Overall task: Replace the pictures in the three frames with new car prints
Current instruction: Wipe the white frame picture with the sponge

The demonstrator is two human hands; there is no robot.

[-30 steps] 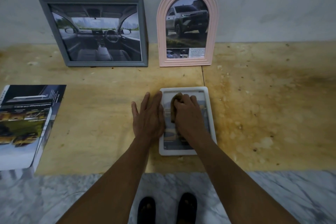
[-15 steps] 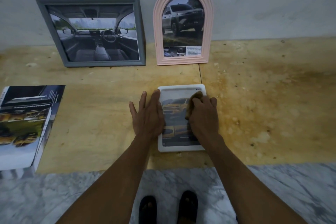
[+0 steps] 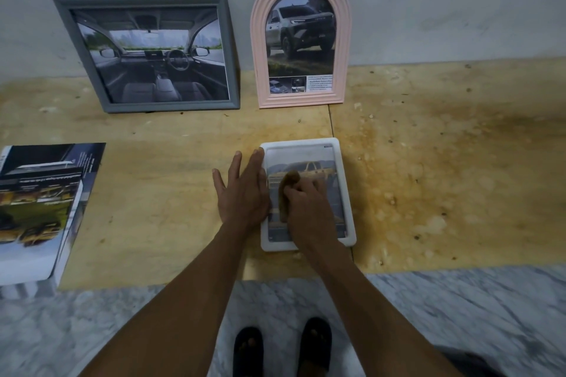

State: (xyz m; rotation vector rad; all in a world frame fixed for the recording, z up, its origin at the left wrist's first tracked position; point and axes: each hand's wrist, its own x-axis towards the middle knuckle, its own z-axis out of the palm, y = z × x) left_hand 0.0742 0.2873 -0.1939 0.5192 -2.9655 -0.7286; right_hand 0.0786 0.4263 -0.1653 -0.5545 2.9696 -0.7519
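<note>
White frame (image 3: 343, 193), yellow car print inside: flat on plywood tabletop (image 3: 428, 177), near front edge. Right hand (image 3: 306, 202): fingers curled round brown cloth (image 3: 286, 193), pressed on glass. Left hand (image 3: 242, 193): flat, fingers spread, against frame's left edge.

You have one view only, from the camera worn on your head, so no second view overlaps it. It looks forward and steeply down: your own sandalled feet (image 3: 283, 349) sit at the bottom edge, and both forearms run up from the lower corners into the centre. The plywood surface (image 3: 428, 168) fills the middle band, close to you. The wall (image 3: 444, 3) closes off the top, facing you head-on. The wide lens bows things near the edges, so the grey frame (image 3: 147, 52) on the left appears slanted. The far left crops a stack of brochures (image 3: 39, 208).
</note>
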